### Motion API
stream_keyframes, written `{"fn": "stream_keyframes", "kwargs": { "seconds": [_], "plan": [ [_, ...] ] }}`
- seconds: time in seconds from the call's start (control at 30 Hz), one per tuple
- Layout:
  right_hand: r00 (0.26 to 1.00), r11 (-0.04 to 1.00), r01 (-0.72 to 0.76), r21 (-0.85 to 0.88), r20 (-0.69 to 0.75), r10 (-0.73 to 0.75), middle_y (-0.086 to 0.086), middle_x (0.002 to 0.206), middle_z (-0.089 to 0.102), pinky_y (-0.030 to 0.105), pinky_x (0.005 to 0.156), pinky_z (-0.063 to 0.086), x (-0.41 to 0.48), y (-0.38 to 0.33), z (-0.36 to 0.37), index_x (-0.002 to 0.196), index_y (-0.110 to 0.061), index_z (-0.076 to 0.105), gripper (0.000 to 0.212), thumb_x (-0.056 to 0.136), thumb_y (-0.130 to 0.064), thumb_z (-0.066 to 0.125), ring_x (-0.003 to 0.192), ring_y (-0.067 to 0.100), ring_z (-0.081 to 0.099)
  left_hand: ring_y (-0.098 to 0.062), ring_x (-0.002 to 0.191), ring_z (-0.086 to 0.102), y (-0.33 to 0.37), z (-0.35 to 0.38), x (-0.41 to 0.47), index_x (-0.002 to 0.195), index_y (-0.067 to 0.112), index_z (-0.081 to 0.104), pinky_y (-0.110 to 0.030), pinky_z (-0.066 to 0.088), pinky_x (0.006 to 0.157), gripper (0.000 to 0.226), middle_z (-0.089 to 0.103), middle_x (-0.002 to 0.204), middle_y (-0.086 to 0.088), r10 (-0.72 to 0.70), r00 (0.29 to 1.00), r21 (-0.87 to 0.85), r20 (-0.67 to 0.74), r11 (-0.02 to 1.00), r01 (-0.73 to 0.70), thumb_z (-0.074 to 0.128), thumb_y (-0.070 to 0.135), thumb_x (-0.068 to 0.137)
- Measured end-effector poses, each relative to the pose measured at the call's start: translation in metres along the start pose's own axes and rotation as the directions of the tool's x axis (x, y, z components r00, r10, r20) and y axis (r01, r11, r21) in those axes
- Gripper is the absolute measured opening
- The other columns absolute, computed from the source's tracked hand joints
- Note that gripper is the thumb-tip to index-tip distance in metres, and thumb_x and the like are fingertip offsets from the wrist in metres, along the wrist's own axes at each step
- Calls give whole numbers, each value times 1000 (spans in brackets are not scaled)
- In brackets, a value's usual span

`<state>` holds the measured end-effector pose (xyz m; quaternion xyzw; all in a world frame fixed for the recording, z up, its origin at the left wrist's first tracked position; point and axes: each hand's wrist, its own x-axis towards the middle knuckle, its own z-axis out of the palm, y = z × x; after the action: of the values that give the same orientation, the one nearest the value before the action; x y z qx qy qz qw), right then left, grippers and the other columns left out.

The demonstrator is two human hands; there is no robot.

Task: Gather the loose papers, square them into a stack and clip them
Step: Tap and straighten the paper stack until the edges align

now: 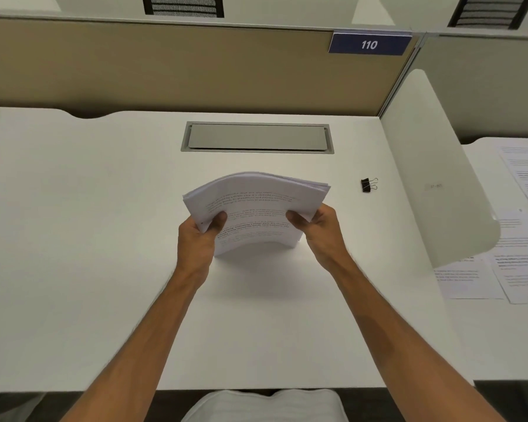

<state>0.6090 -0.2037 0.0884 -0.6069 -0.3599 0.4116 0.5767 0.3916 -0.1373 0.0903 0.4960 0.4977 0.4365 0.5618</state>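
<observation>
A stack of white printed papers (pixel 256 205) stands on its lower edge on the white desk (pixel 89 239), bowed back toward the far side. My left hand (pixel 200 236) grips its left side, thumb on the front sheet. My right hand (pixel 317 229) grips its right side the same way. The top edges fan out a little at the upper right. A black binder clip (pixel 368 185) lies on the desk to the right of the stack, apart from both hands.
A grey cable hatch (pixel 256 137) is set into the desk behind the stack. A tan partition (pixel 165 65) with a blue "110" sign (pixel 369 44) closes the back. A white divider (pixel 433 178) stands on the right; beyond it, more printed sheets (pixel 506 263) lie on the neighbouring desk.
</observation>
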Motion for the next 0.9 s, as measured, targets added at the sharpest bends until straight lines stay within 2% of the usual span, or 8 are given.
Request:
{"fn": "stream_keyframes", "kwargs": {
  "seconds": [0.13,0.33,0.4,0.47,0.57,0.63,0.73,0.9],
  "plan": [
    [1000,999,10,-37,-6,-11,8,112,74,31,87,59,0,1,1,123,-6,68,32,91,-6,70,101,23,70,-8,93,69,0,1,-2,102,37,69,-33,58,82,22,75,93,19,31,998,13,-58,999,-30,67,16,95],
    [998,999,-52,-9,36,52,10,113,74,28,83,57,-5,10,2,121,-2,69,37,85,-2,76,101,24,71,-2,86,70,-6,-3,-5,98,33,71,-47,58,94,20,77,93,17,-58,998,4,-23,998,59,77,17,87],
    [998,998,-58,7,33,58,9,112,74,30,82,60,-6,7,4,122,-4,68,42,82,-2,79,100,24,71,-1,86,70,-4,-4,-6,100,32,71,-43,59,92,25,77,93,18,-61,998,-8,-19,998,60,79,14,84],
    [999,999,-37,28,4,37,9,113,74,34,85,62,-7,2,5,124,-5,65,48,79,-6,82,101,26,70,0,87,69,0,-4,-5,105,28,69,-33,59,84,30,76,94,18,-32,999,-37,-31,999,31,81,14,81],
    [999,998,15,65,-33,-13,11,114,73,30,80,61,-9,-5,8,127,-6,62,57,75,-16,84,101,25,69,-3,89,70,9,-5,-4,107,26,69,-21,57,74,34,76,96,15,17,999,-65,-29,998,-19,83,21,76],
    [999,998,32,63,-20,-31,12,114,72,25,75,59,-9,-6,12,127,-5,61,60,72,-18,83,101,24,69,-6,91,70,11,-3,-3,107,27,70,-21,57,74,32,76,97,13,19,1000,-65,-3,998,-19,82,20,78],
    [999,998,35,51,-19,-34,14,115,71,27,76,61,-7,-4,13,128,-4,61,58,75,-11,83,101,24,68,-12,96,68,12,-1,-3,107,32,68,-24,59,76,31,75,99,14,16,1000,-39,8,999,-15,79,18,83],
    [999,1000,29,-6,25,-28,11,112,72,29,81,58,-4,2,8,122,-7,65,40,84,2,75,101,26,69,1,83,70,11,-3,-2,101,32,69,-19,55,70,19,75,90,19,4,999,1,-31,1000,-3,71,15,92]
  ]
}}
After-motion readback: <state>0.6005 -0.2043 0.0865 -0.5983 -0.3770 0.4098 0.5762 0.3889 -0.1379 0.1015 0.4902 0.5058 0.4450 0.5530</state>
